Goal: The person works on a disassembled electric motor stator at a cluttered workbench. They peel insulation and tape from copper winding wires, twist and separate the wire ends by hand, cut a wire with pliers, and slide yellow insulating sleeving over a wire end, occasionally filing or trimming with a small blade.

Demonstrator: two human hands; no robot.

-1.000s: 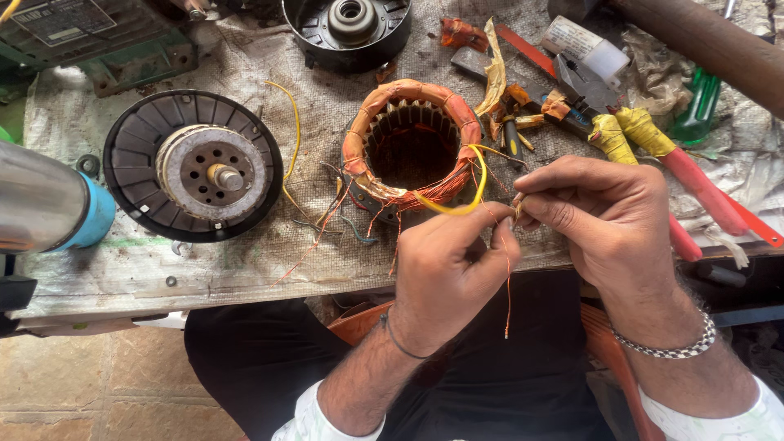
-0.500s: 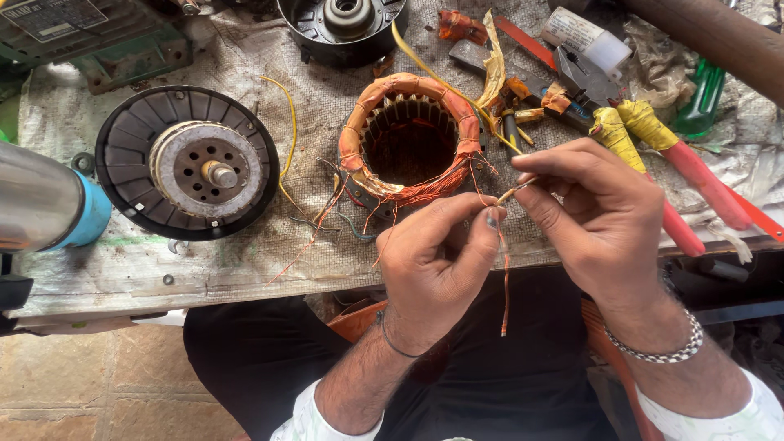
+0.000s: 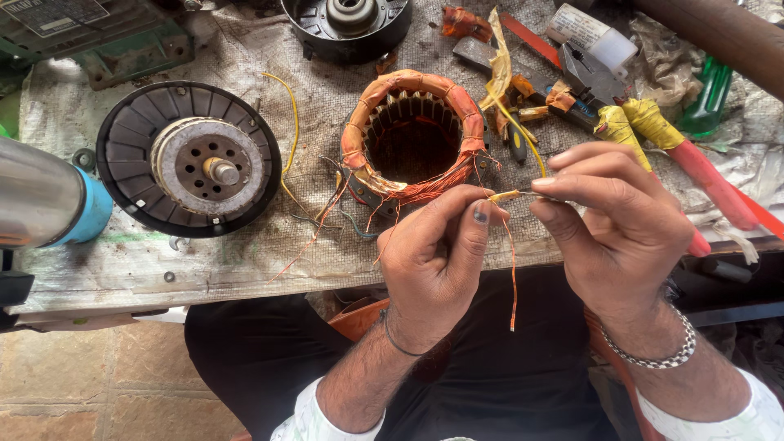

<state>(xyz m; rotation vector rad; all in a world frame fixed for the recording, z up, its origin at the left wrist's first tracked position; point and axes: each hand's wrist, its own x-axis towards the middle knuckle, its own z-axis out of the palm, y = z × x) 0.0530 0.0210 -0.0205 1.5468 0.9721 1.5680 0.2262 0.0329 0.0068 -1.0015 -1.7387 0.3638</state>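
Note:
A motor stator (image 3: 413, 135) with copper windings wrapped in orange tape sits on the cloth-covered bench (image 3: 245, 261). Thin copper wires trail from it toward me. My left hand (image 3: 437, 257) pinches the end of a yellow sleeve (image 3: 505, 196) between thumb and forefinger. My right hand (image 3: 616, 220) grips the same sleeve from the other side, fingertips nearly touching the left ones. A loose copper strand (image 3: 513, 273) hangs down from the pinch point. The yellow sleeve runs up behind my right fingers toward the stator.
A black finned rotor (image 3: 189, 159) lies left of the stator. A steel and blue cylinder (image 3: 45, 200) sits at the far left. A motor end cap (image 3: 347, 20) is at top. Pliers with yellow-taped red handles (image 3: 678, 155), a green bottle (image 3: 710, 98) and scraps lie at right.
Both hands have shifted slightly right and down, away from the stator. The yellow sleeve, looped a second ago, now runs straight between the fingertips.

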